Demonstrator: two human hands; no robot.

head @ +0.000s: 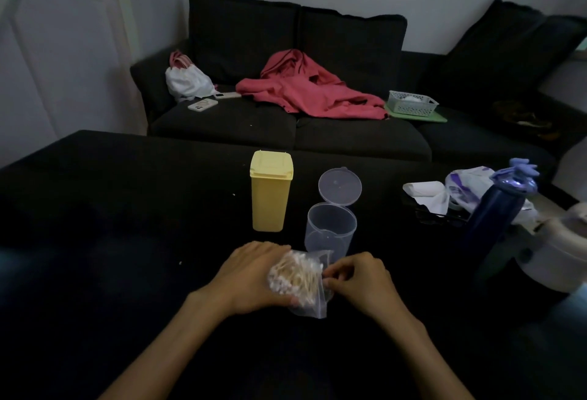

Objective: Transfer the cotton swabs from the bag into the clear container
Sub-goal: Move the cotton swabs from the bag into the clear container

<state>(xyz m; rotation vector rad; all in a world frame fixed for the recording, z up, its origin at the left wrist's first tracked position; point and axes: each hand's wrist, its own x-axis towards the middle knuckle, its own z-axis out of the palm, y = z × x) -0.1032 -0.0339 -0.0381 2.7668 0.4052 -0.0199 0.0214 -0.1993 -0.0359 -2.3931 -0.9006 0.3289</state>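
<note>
Now the left hand (254, 275) grips the bag (301, 282) of cotton swabs (295, 275) while the right hand (355, 282) pinches its edge; opening it over the clear container (330, 234) should limit spills.

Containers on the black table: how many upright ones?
2. The yellow container, lid shut, stands left; the clear container, lid flipped open, stands right of it, just behind the bag. The dim right side may hide more.

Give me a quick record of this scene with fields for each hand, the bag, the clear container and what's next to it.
left hand: holds the bag from the left
right hand: pinches the bag's right edge
bag: clear plastic, full of cotton swabs
clear container: upright, lid flipped open, looks empty
yellow box: lid closed, left of the container
</note>
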